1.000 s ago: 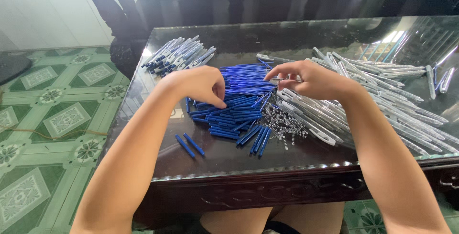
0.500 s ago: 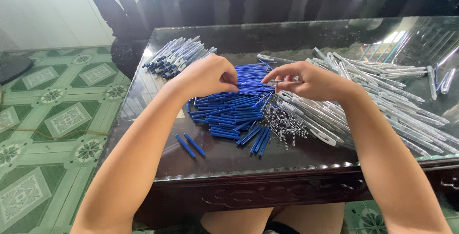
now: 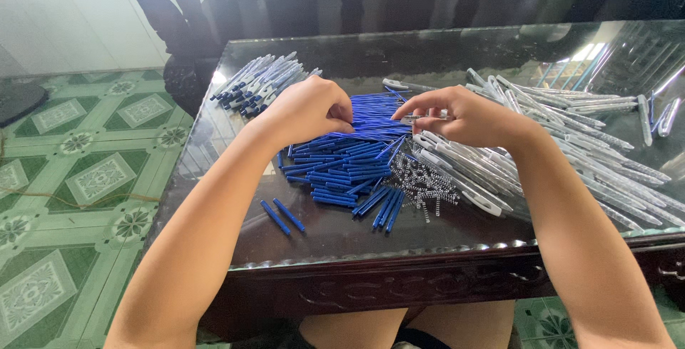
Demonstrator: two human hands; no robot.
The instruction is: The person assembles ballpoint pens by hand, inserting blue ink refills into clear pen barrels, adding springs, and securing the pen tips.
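Finished pens (image 3: 260, 81) sit bundled far left – out of the way. Left hand (image 3: 307, 110) has fingers curled, pinching a blue refill (image 3: 367, 115) over the blue refill pile (image 3: 342, 160); right hand (image 3: 464, 117) pinches a clear pen barrel (image 3: 428, 116) beside the springs (image 3: 421, 181) and barrel heap (image 3: 571, 149) – parts sorted within reach.

Glass-topped dark wooden table (image 3: 399, 238) on a green patterned tile floor (image 3: 78, 178). Carved dark chair (image 3: 178, 13) behind it; pale wall (image 3: 64, 13) at left. Daylight reflects off the glass.
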